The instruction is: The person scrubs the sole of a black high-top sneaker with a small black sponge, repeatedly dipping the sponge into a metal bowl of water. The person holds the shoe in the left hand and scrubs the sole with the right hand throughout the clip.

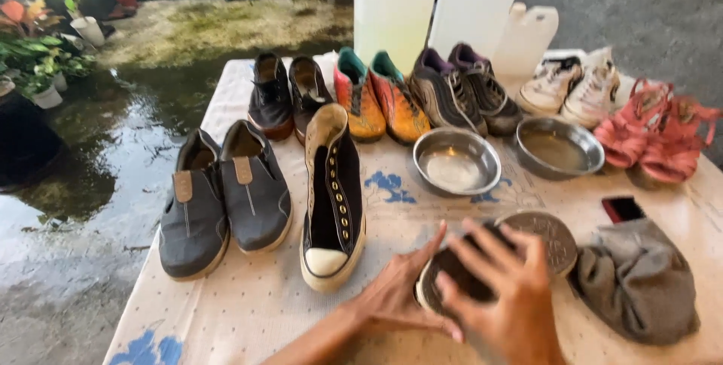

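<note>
Left hand: your left hand (392,297) cupped the near side of a round tin (459,274), thumb up along its edge; the grip was closed on the tin.
Right hand: your right hand (504,297) lay spread over the top of the same tin, fingers fanned; whether it gripped or only pressed, you could not tell from this view.
Tin: it sat on the table (248,312) at the near edge, its dark contents partly showing between your fingers.
Lid: a round metal lid (546,237) lay just behind the tin, touching or nearly so; the tin looked already opened.
Cloth: a crumpled grey cloth (636,278) lay unused to the right, with a small dark phone (621,208) behind it.
Bowls: two steel bowls (457,161) stood mid-table, holding what seemed to be a little water.
Nearest shoe: a single black high-top sneaker (333,199) lay just left of your hands, laces out.
Other shoes: a grey slip-on pair (222,203) and the back row of pairs stood lined up, none in hand.
Progress: judged from this, you were at the very start; things were laid out, no shoe yet being worked on.
</note>
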